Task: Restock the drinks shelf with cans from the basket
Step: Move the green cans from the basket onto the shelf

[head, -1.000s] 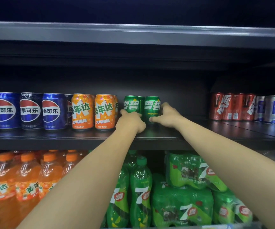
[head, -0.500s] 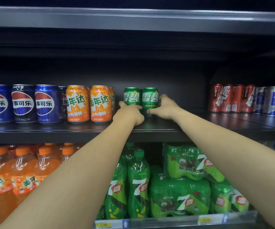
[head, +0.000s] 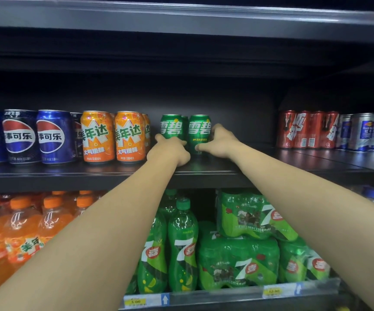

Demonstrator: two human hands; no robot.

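Green cans both upright on dark shelf (head: 204, 169), right of orange cans (head: 114, 136). Head view: your left hand (head: 170, 151) wraps left green can (head: 171, 126), your right hand (head: 221, 140) grips right green can (head: 199, 131). Basket out of shot.

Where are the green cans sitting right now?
The green cans stand mid-shelf in the head view, right of the orange cans, with empty shelf between them and the red cans.

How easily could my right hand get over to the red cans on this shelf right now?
Probably yes. The right hand grips a green can, and the dark shelf between it and the red cans looks bare, so it could let go and slide across.
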